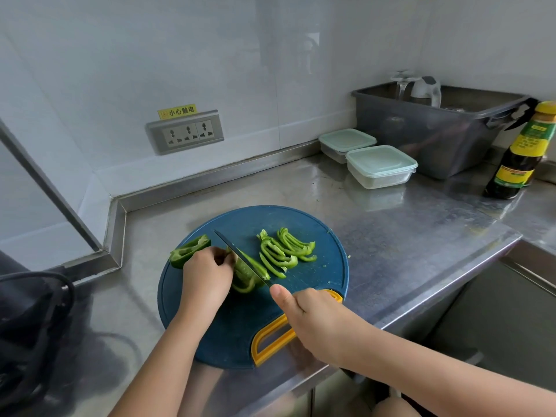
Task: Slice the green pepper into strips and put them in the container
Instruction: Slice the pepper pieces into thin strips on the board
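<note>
A round blue cutting board [325, 239] with a yellow handle lies on the steel counter. My left hand [206, 276] presses curled fingers on a green pepper piece [245, 276] at the board's middle. My right hand [313, 319] grips a dark knife [237, 254], its blade lying across that piece. Several cut pepper strips [285, 251] lie to the right of the blade. Another uncut pepper piece [188, 251] sits at the board's left edge. Two lidded clear containers [380, 165] stand at the back right.
A grey plastic tub [433, 127] with a kettle and glass stands in the far right corner. A dark sauce bottle [519, 155] stands beside it. A wall socket [186, 132] sits behind. Dark cables [33, 320] lie at left. The counter edge drops off at right.
</note>
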Available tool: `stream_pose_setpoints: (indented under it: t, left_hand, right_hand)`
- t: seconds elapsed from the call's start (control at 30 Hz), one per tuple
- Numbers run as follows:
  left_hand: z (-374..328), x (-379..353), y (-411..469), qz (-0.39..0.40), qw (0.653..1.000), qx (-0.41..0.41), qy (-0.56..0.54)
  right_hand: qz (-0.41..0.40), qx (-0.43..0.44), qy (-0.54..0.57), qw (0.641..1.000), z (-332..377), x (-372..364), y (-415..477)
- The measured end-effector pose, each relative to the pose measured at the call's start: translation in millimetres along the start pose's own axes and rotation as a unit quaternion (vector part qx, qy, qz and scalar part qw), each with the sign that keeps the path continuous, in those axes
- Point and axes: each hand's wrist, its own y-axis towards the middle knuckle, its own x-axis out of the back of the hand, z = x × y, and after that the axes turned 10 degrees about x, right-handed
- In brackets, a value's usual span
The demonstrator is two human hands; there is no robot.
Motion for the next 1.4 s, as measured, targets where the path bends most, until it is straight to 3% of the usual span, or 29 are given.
stream_pose_setpoints:
  t: [0.5, 1.1, 1.33, 1.4]
  left_hand:
    - [-4, 4, 13, 0.088, 0.992, 0.087, -0.027]
    - [-2, 2, 22, 0.097, 0.984, 0.129, -0.079]
    - [-4, 4, 20, 0.107, 0.983, 0.129, -0.069]
    - [-4, 4, 19, 0.107, 0.984, 0.126, -0.065]
  right_hand:
    - [0.022, -0.023, -0.014, 0.999, 1, 2, 14]
    - [0.109, -0.112, 0.071, 0.985, -4, 22, 31]
    - [0.129, -0.140, 0.042, 0.981, 11, 22, 39]
    - [0.110, -0.095, -0.016, 0.989, 14, 18, 45]
